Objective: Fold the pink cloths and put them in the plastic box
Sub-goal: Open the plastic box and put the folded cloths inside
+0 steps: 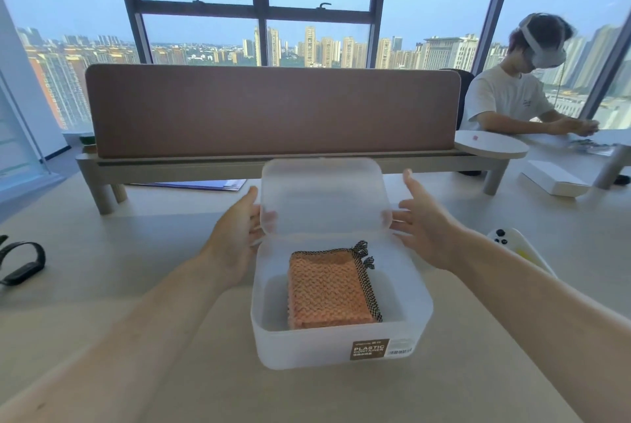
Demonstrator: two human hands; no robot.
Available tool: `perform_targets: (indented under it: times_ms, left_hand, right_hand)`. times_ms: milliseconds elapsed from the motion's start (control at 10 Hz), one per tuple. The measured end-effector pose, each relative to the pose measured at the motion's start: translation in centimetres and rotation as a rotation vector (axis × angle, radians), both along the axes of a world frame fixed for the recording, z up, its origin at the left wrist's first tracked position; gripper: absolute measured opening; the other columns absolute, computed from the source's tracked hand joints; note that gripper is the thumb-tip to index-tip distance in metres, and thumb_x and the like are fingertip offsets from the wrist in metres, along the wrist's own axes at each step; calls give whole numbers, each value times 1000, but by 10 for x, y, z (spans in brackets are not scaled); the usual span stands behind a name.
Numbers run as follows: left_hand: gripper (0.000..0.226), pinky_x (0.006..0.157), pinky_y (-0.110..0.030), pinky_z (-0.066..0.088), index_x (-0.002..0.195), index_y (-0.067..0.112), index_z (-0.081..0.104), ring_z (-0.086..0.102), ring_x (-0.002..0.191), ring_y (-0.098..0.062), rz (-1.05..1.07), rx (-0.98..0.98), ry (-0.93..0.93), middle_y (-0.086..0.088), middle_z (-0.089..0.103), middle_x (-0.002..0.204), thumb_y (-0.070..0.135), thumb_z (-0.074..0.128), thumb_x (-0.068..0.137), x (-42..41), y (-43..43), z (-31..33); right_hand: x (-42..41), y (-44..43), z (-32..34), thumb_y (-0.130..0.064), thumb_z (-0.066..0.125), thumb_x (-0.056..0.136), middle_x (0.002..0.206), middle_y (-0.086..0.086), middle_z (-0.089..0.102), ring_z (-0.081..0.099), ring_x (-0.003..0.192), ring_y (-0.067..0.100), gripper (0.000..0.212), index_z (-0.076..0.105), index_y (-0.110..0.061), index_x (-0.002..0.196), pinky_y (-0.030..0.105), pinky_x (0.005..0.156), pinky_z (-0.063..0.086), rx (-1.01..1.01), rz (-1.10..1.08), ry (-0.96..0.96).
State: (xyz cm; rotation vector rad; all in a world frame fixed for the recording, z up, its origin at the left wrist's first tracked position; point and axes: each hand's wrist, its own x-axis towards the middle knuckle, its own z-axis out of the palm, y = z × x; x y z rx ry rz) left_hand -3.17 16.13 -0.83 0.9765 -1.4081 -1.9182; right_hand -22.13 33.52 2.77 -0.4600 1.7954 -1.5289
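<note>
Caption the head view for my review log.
Left hand and right hand touch the upright lid's sides above a box holding folded pink cloths.

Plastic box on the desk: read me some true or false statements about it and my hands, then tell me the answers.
1. The lid of the plastic box stands raised. True.
2. The plastic box is empty. False: folded pink cloths lie inside it.
3. The left hand and the right hand are at opposite sides of the lid. True.
4. The right hand holds one of the pink cloths. False: it holds no cloth, and its fingers are spread by the lid's right edge.
5. The brown label sits on the lid. False: it is on the plastic box's front wall.
</note>
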Motion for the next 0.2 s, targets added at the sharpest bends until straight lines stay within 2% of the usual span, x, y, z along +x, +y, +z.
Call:
perform_targets:
  times_ms: [100, 200]
  left_hand:
    - [72, 103, -36, 43, 122, 12, 71, 64, 120, -23, 16, -76, 118, -7, 73, 126, 63, 24, 103, 10, -6, 11]
    - [89, 121, -38, 28, 114, 8, 76, 61, 128, -20, -58, -154, 165, -5, 76, 121, 68, 12, 101, 31, -4, 25]
  right_hand:
    - [-10, 5, 4, -77, 22, 95, 121, 11, 68, 62, 100, 23, 87, 63, -6, 124, 38, 92, 45, -88, -39, 32]
    - [-16, 22, 11, -80, 15, 93, 121, 11, 72, 61, 118, 23, 90, 65, -13, 127, 45, 113, 35, -153, -47, 55]
